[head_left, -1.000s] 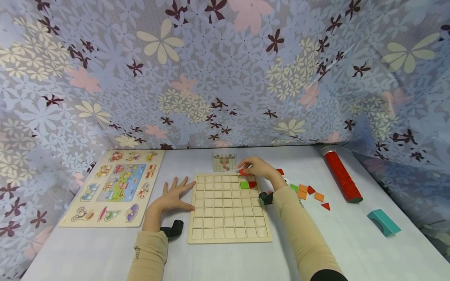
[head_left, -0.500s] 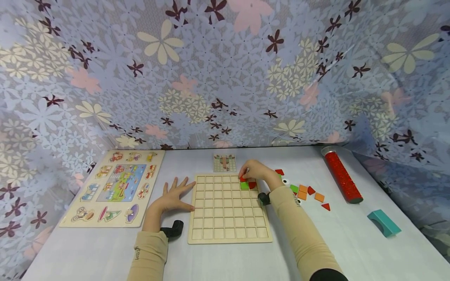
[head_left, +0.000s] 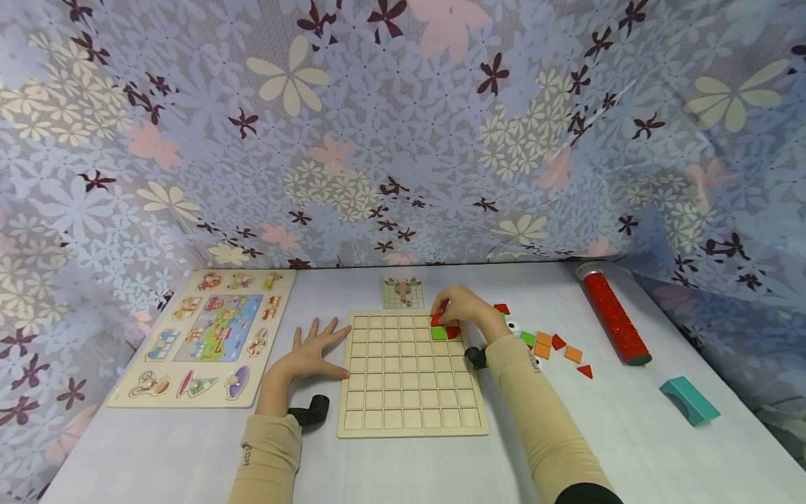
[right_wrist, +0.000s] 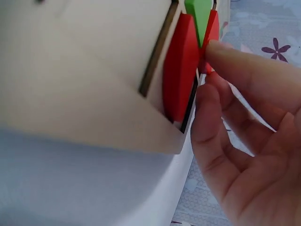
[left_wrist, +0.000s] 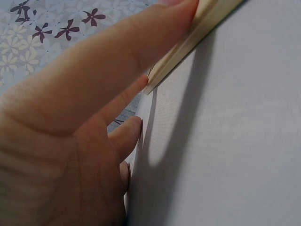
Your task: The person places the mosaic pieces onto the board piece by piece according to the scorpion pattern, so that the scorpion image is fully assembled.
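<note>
A wooden grid board (head_left: 387,381) lies on the table. Against its left edge my left hand (head_left: 308,357) rests with fingers spread, thumb and index fingertip touching the rim. At the board's far right corner my right hand (head_left: 462,306) pinches a red tile (head_left: 436,320) between thumb and fingers, over a cell of the far row. A green square tile (head_left: 439,334) and a red tile with a curved edge (head_left: 453,334) sit in cells just nearer. In the right wrist view the thumb presses the held red tile (right_wrist: 213,27); the hand hides part of the corner.
A small pattern card (head_left: 404,292) lies beyond the board. Loose orange tiles (head_left: 542,345), red triangles (head_left: 585,371) and a green tile (head_left: 527,339) lie to the right. Farther right are a red tube (head_left: 616,318) and a teal block (head_left: 689,400). A picture puzzle (head_left: 208,336) lies left.
My right hand has moved slightly nearer, bringing the red tile from beyond the board's far edge down to the far row. The left hand has stayed put.
</note>
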Motion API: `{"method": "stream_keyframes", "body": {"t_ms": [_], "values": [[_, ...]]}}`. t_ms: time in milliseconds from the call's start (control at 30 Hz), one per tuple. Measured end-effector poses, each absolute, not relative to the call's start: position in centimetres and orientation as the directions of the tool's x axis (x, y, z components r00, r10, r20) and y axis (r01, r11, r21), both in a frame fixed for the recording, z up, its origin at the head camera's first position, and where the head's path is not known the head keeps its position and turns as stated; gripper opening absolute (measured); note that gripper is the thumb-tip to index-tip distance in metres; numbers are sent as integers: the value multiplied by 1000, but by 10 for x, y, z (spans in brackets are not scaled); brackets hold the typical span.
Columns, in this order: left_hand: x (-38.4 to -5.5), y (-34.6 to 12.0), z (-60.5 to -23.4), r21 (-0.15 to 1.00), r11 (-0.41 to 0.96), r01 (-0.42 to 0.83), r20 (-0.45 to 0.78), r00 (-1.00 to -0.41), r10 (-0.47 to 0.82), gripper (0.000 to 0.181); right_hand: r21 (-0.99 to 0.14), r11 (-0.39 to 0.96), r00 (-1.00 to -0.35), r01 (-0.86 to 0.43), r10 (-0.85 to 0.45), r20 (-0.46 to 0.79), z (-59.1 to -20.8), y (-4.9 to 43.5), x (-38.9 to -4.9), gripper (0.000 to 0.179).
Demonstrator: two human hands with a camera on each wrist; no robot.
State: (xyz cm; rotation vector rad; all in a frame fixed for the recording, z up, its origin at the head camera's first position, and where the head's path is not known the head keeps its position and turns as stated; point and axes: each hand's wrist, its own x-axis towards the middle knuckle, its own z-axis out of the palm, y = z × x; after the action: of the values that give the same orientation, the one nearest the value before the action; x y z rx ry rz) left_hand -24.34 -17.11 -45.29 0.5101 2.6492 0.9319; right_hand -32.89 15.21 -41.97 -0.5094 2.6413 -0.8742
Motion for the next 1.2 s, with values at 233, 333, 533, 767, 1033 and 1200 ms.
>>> {"method": "stream_keyframes", "body": {"t_ms": [233, 333, 533, 767, 1033, 1200], "values": [[-244, -171, -453, 642, 732, 229, -154, -896, 415, 94, -619, 757, -889, -210, -412, -202, -422, 154, -329, 12], [-244, -170, -453, 641, 733, 228, -155, -897, 414, 94, -633, 745, -889, -209, -415, -195, -422, 155, -329, 13], [-244, -170, -453, 638, 735, 227, -152, -899, 410, 94, -742, 659, -902, -124, -386, -192, -424, 161, -326, 16], [-244, -171, -455, 635, 738, 228, -149, -902, 406, 95, -853, 518, -919, -67, -365, -149, -422, 172, -318, 31], [-244, -171, -455, 638, 735, 230, -145, -902, 408, 94, -891, 452, -939, -37, -322, -124, -434, 189, -318, 36], [-244, -171, -455, 640, 734, 228, -144, -903, 406, 94, -903, 429, -946, -28, -302, -115, -434, 198, -315, 38]]}}
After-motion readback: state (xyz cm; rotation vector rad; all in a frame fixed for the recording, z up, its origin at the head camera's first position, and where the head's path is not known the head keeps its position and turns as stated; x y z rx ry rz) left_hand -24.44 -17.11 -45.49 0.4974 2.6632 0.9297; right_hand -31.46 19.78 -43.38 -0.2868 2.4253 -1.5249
